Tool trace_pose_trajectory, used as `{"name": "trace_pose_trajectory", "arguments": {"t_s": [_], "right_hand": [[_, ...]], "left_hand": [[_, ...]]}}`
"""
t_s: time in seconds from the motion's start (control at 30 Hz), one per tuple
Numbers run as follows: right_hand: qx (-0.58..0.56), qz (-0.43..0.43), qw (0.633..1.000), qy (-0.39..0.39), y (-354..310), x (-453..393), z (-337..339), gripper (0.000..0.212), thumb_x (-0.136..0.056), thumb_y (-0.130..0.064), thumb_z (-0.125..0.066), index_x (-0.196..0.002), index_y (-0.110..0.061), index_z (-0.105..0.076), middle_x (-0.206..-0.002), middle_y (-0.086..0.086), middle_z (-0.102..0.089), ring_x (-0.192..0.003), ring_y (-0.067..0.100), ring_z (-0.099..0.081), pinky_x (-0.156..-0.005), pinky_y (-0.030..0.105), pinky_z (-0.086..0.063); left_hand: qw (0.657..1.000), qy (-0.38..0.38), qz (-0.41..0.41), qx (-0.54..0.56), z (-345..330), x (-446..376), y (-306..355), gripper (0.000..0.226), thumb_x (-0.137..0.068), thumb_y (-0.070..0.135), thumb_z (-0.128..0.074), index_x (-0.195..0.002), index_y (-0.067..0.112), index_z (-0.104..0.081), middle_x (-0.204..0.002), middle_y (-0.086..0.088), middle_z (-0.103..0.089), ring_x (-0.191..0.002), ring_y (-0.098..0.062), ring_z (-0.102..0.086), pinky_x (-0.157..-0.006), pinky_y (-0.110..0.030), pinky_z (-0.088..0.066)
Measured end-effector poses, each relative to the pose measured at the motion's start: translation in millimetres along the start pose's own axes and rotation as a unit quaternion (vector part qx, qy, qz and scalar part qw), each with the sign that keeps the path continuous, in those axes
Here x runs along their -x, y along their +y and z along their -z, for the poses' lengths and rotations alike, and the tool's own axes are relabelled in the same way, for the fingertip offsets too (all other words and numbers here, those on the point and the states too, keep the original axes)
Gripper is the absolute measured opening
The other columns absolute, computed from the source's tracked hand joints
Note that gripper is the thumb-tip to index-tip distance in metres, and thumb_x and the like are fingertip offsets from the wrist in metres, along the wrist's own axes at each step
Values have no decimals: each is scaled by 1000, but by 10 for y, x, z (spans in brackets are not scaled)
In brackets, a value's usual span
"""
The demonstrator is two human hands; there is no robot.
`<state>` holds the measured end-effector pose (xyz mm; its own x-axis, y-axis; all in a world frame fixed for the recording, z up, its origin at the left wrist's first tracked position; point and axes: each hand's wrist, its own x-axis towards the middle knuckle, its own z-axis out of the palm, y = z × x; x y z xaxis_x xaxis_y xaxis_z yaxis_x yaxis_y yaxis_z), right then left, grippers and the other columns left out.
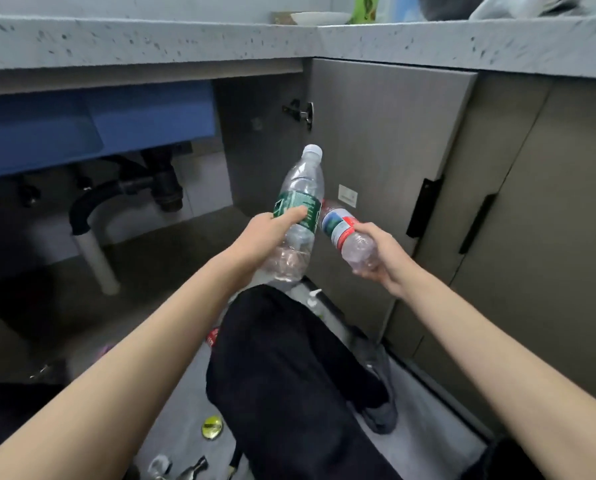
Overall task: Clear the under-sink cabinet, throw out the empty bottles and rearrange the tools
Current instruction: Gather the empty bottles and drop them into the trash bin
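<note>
My left hand grips green-label bottle — right hand grips red-label bottle | bottles almost touching | open cabinet door just behind.

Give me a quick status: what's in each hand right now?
Left hand grips green-label bottle. Right hand grips red-label bottle. Both held up before the open cabinet door. Nothing in the way.

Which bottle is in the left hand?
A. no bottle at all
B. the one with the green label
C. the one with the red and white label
B: the left hand grips the taller green-label bottle; the right hand holds the smaller red-label bottle.
</note>
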<state>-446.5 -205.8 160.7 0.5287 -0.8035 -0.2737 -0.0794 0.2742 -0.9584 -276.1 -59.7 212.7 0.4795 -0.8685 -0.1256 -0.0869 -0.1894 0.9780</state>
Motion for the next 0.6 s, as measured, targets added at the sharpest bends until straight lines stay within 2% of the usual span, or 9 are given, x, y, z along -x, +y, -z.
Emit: {"name": "trace_pose_trajectory", "arguments": {"t_s": [0.1,0.13,0.23,0.33,0.43,0.5,0.57,0.6], "right_hand": [[-37,-8,999,12,374,288,429,18,-90,-45,-63,-90,-31,-74,-85,0,-74,-66,12,-68,-59,27,-53],[-45,-8,999,13,492,388,555,17,-90,-41,-64,-94,-29,-75,-89,2,-74,-70,14,-69,-62,28,-54],[-48,5,999,-9,862,733,857,42,-84,-20,-72,-124,-9,-65,-109,14,-74,-90,24,-71,-79,40,-58],[9,-3,1000,-12,1230,1292,1105,64,-73,-12,-79,-133,-15,-56,-122,12,-70,-111,32,-67,-96,50,-52],[90,-30,995,17,1488,1889,1408,71,-65,-20,-83,-130,-23,-55,-114,4,-74,-108,24,-70,-90,39,-57],[123,-45,990,60,1639,2244,1657,79,-57,-30,-89,-128,-25,-54,-109,-3,-75,-100,14,-72,-77,25,-58],[165,-57,978,114,1773,2563,1883,81,-53,-42,-92,-123,-32,-53,-107,-7,-74,-95,8,-72,-74,24,-57],[180,-64,970,148,1847,2706,1992,81,-52,-46,-91,-122,-34,-53,-107,-9,-73,-94,6,-71,-76,25,-57]], "left_hand": [[999,-26,5,-23,-453,101,-185,56,-75,64,-66,-111,22,-63,-104,-3,-74,-87,-20,-74,-77,-38,-58],[999,-31,7,-18,-597,146,-250,58,-75,65,-66,-114,24,-58,-108,-1,-72,-90,-18,-73,-79,-40,-59],[998,-53,33,30,-977,309,-423,69,-73,59,-71,-129,28,-44,-115,4,-68,-97,-21,-72,-85,-49,-59],[991,-108,64,48,-1302,502,-631,76,-65,46,-80,-131,30,-44,-115,3,-69,-99,-21,-72,-86,-50,-59],[970,-220,100,23,-1670,746,-854,71,-61,33,-84,-125,33,-53,-109,8,-74,-100,-14,-71,-84,-41,-59],[952,-287,111,-2,-1972,924,-976,59,-65,30,-86,-119,33,-60,-103,12,-75,-94,-6,-72,-76,-29,-56],[943,-315,105,-17,-2272,1047,-1052,50,-69,27,-88,-112,31,-63,-94,15,-76,-79,2,-71,-63,-16,-51],[941,-322,99,-34,-2413,1092,-1065,50,-68,29,-89,-110,31,-62,-93,16,-76,-78,3,-70,-63,-15,-51]]}}
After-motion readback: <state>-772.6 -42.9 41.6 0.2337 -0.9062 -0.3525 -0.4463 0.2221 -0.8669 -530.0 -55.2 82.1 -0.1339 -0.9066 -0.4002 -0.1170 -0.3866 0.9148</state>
